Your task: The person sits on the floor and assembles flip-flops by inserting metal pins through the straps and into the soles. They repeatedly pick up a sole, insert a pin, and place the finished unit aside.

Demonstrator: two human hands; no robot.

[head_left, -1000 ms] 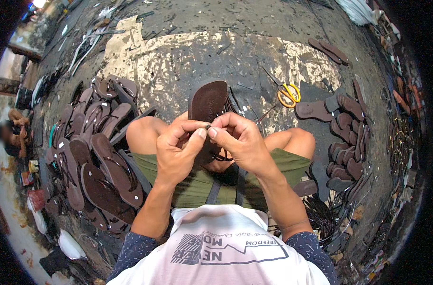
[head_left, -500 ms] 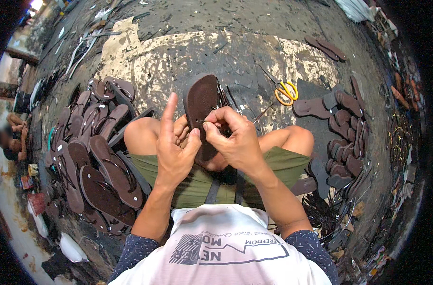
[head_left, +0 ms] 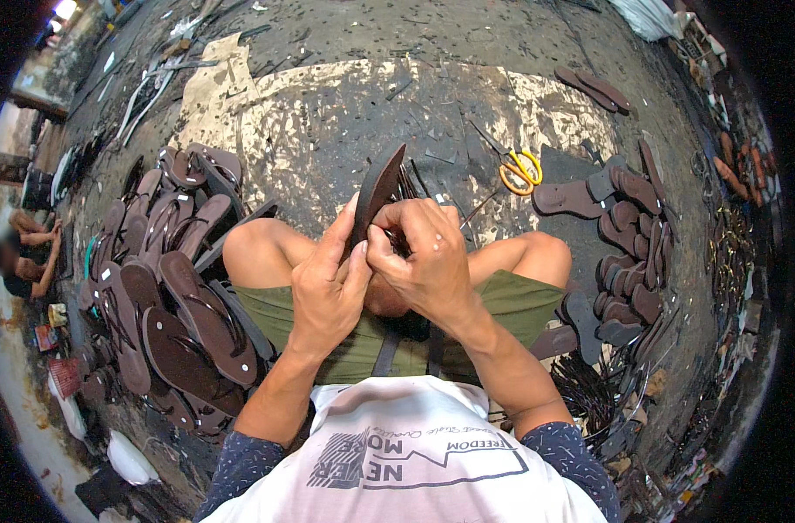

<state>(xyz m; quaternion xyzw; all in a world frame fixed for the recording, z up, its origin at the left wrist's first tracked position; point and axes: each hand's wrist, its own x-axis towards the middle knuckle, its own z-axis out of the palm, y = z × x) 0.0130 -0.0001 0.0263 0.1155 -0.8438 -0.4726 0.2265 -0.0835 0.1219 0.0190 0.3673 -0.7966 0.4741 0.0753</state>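
I sit on the floor with a dark brown flip-flop sole (head_left: 378, 187) held on edge above my knees. My left hand (head_left: 328, 288) presses flat against its left side, fingers stretched upward. My right hand (head_left: 424, 253) grips the sole from the right, fingertips pinching at a black strap (head_left: 404, 185) that shows just behind the sole. Both hands touch each other at the thumbs.
A pile of finished brown flip-flops (head_left: 166, 288) lies to my left. Loose brown soles (head_left: 628, 227) lie at my right, with black straps (head_left: 589, 392) below them. Yellow-handled scissors (head_left: 519, 170) rest on the stained floor ahead. Another person (head_left: 23, 253) crouches at far left.
The sole has turned from lying flat-faced toward me to standing on edge. My left hand's fingers have opened out flat along it, and both hands have risen slightly.
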